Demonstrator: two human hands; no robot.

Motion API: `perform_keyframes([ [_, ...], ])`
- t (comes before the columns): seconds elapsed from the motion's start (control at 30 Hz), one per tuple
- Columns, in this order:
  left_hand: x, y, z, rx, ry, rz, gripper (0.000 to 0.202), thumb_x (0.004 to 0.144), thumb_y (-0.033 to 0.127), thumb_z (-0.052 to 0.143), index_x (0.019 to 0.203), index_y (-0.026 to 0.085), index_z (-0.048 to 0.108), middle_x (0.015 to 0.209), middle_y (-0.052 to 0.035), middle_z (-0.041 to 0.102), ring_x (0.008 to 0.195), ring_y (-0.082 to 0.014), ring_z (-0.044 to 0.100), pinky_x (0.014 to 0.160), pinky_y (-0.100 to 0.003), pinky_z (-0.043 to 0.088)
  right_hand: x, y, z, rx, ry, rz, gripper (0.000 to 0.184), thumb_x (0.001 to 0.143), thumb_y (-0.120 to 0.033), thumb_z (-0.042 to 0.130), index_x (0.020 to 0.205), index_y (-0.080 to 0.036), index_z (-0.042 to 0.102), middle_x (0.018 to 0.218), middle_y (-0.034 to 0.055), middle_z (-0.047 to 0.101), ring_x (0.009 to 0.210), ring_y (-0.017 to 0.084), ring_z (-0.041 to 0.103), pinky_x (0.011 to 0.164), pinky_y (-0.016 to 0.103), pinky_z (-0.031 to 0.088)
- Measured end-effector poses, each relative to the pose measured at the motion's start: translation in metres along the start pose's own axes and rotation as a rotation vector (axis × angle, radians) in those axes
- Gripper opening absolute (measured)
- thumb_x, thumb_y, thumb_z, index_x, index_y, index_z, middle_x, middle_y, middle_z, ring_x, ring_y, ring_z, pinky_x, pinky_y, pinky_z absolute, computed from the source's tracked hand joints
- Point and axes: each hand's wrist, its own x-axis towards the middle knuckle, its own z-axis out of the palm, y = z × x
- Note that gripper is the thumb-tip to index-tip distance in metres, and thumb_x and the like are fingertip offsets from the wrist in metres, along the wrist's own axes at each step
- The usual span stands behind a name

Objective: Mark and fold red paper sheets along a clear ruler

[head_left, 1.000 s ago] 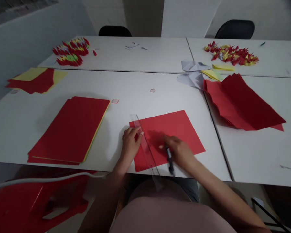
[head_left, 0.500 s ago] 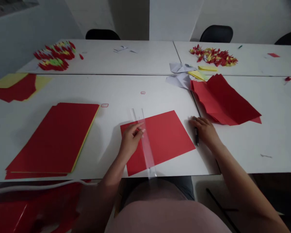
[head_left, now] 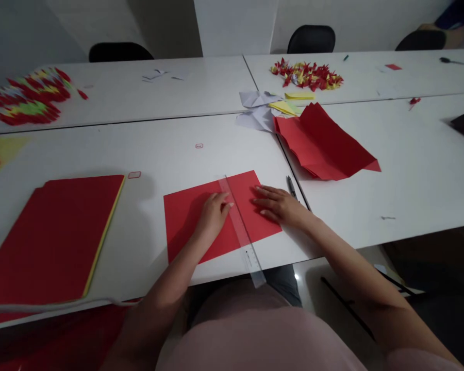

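A red sheet of paper (head_left: 189, 216) lies on the table in front of me. Across it runs a clear plastic ruler (head_left: 242, 232), its near end sticking out past the table edge. My left hand (head_left: 213, 214) grips the ruler's left side, with curled fingers and thumb at its upper half. On the right part of the sheet rests my right hand (head_left: 280, 206), palm down and fingers spread, holding nothing. A dark pen (head_left: 292, 187) lies on the table just beyond my right hand.
At left is a stack of red sheets (head_left: 58, 232) with yellow below. Folded red paper (head_left: 328, 144) lies at right, near white and yellow paper pieces (head_left: 261, 116). Folded paper piles (head_left: 309, 76) sit on the far table. Black chairs (head_left: 311, 38) stand behind.
The ruler has shifted rightward over the sheet with my left hand. My right hand has let go of the pen and come onto the paper. The whole view has turned to the right.
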Motion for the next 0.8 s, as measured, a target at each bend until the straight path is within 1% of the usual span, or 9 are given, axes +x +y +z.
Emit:
perform_keyframes([
  [0.07, 0.0, 0.0, -0.005, 0.137, -0.017, 0.007, 0.026, 0.093, 0.021, 0.06, 0.118, 0.017, 0.066, 0.108, -0.0101, 0.063, 0.093, -0.0221, 0.064, 0.085, -0.039, 0.054, 0.005, -0.007, 0.006, -0.013, -0.031, -0.014, 0.04, 0.099, -0.039, 0.051, 0.135, -0.023, 0.059, 0.152, 0.0107, 0.047, 0.14, 0.026, 0.045, 0.11, 0.049, 0.043],
  [0.13, 0.002, -0.001, -0.012, 0.238, -0.054, 0.019, 0.03, 0.093, 0.026, 0.062, 0.121, 0.016, 0.066, 0.112, -0.011, 0.061, 0.102, -0.0247, 0.061, 0.091, -0.04, 0.053, 0.009, -0.011, 0.012, -0.034, -0.039, -0.008, 0.042, 0.099, -0.042, 0.051, 0.134, -0.021, 0.06, 0.149, 0.0135, 0.05, 0.139, 0.028, 0.046, 0.109, 0.05, 0.042],
  [0.23, 0.007, -0.004, -0.024, 0.318, -0.115, 0.055, 0.037, 0.09, 0.032, 0.067, 0.123, 0.016, 0.065, 0.122, -0.0117, 0.059, 0.119, -0.0273, 0.054, 0.102, -0.041, 0.047, 0.018, -0.014, 0.017, -0.031, -0.044, -0.002, 0.042, 0.098, -0.044, 0.053, 0.133, -0.022, 0.061, 0.148, 0.0126, 0.051, 0.137, 0.028, 0.047, 0.108, 0.05, 0.041],
  [0.33, 0.012, -0.009, -0.032, 0.336, -0.216, 0.083, 0.05, 0.088, 0.039, 0.07, 0.133, 0.021, 0.06, 0.147, -0.0097, 0.048, 0.142, -0.0295, 0.037, 0.116, -0.047, 0.032, 0.031, -0.015, 0.016, -0.009, -0.053, -0.007, 0.042, 0.096, -0.045, 0.056, 0.133, -0.025, 0.061, 0.147, 0.0108, 0.053, 0.133, 0.029, 0.049, 0.105, 0.049, 0.041],
  [0.4, 0.014, -0.013, -0.033, 0.342, -0.279, 0.086, 0.057, 0.088, 0.043, 0.069, 0.139, 0.023, 0.054, 0.156, -0.0076, 0.041, 0.149, -0.0295, 0.025, 0.12, -0.051, 0.021, 0.041, -0.016, 0.013, -0.005, -0.063, 0.002, 0.041, 0.095, -0.045, 0.058, 0.131, -0.025, 0.063, 0.142, 0.0112, 0.056, 0.127, 0.03, 0.052, 0.1, 0.048, 0.044],
  [0.47, 0.014, -0.015, -0.032, 0.345, -0.288, 0.088, 0.059, 0.088, 0.045, 0.068, 0.141, 0.024, 0.051, 0.158, -0.0071, 0.039, 0.15, -0.0283, 0.022, 0.121, -0.052, 0.015, 0.051, -0.017, 0.012, -0.008, -0.071, 0.026, 0.039, 0.095, -0.044, 0.058, 0.127, -0.024, 0.066, 0.134, 0.0127, 0.06, 0.116, 0.031, 0.055, 0.094, 0.047, 0.045],
  [0.57, 0.011, -0.019, -0.029, 0.333, -0.243, 0.1, 0.061, 0.089, 0.047, 0.067, 0.142, 0.024, 0.049, 0.158, -0.0073, 0.039, 0.148, -0.0267, 0.029, 0.121, -0.049, 0.015, 0.06, -0.018, 0.013, 0.001, -0.042, 0.069, 0.037, 0.096, -0.044, 0.056, 0.123, -0.022, 0.068, 0.124, 0.0142, 0.062, 0.104, 0.029, 0.055, 0.088, 0.045, 0.046],
  [0.7, 0.008, -0.023, -0.026, 0.33, -0.197, 0.121, 0.062, 0.087, 0.05, 0.068, 0.14, 0.023, 0.05, 0.155, -0.0086, 0.043, 0.146, -0.0275, 0.034, 0.12, -0.047, 0.018, 0.06, -0.017, 0.021, 0.039, 0.028, 0.093, 0.038, 0.096, -0.042, 0.056, 0.125, -0.021, 0.067, 0.121, 0.0144, 0.062, 0.104, 0.028, 0.051, 0.089, 0.045, 0.045],
  [0.8, 0.008, -0.026, -0.026, 0.329, -0.191, 0.13, 0.062, 0.087, 0.051, 0.067, 0.14, 0.023, 0.05, 0.154, -0.0084, 0.045, 0.145, -0.0284, 0.034, 0.12, -0.047, 0.018, 0.058, -0.015, 0.026, 0.073, 0.052, 0.093, 0.037, 0.097, -0.043, 0.054, 0.125, -0.023, 0.067, 0.118, 0.0127, 0.062, 0.104, 0.027, 0.052, 0.091, 0.045, 0.045],
])
